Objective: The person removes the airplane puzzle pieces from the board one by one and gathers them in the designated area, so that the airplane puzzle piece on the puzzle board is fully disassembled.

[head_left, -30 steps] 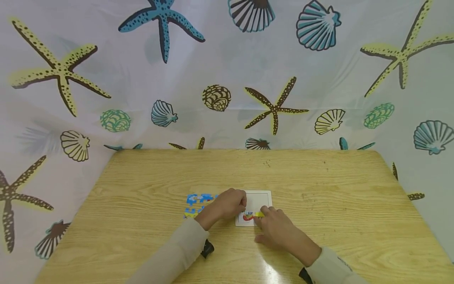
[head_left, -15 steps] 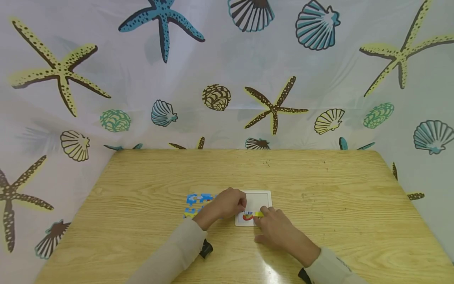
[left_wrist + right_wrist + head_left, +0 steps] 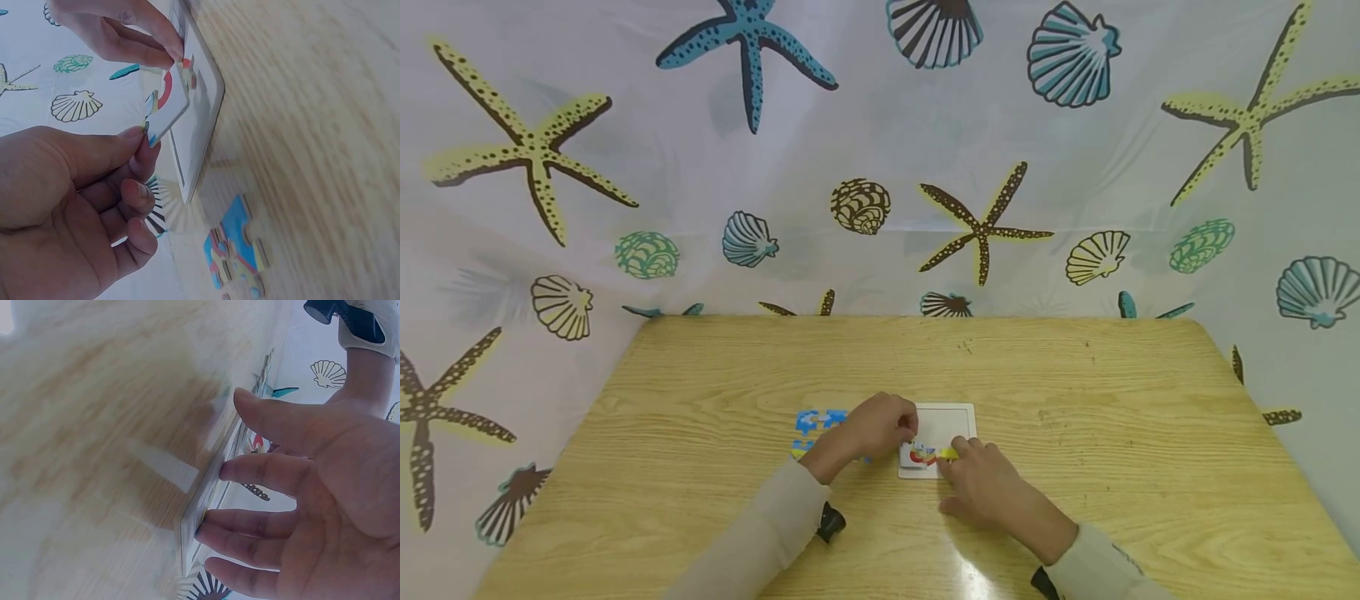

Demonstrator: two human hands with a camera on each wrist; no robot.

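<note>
My left hand point(image 3: 878, 427) pinches the edge of a white puzzle piece point(image 3: 169, 106) with a red curve, between thumb and index finger. The piece is tilted over the lower left part of a white puzzle tray point(image 3: 942, 421). My right hand point(image 3: 988, 482) rests its fingertips on the tray's lower right part, at a yellow puzzle piece point(image 3: 950, 453). In the right wrist view the right fingers point(image 3: 262, 472) are nearly straight against the tray, with the thumb apart. Part of the tray is hidden by both hands.
Several loose blue and yellow puzzle pieces point(image 3: 822, 419) lie left of the tray, partly behind the left forearm. The wooden table point(image 3: 700, 375) meets a hanging cloth point(image 3: 880, 125) with sea prints at its back and sides.
My left hand has shifted slightly left and up. The piece it pinches now shows tilted, its white edge raised at the tray's lower left. The right hand stays in place.
</note>
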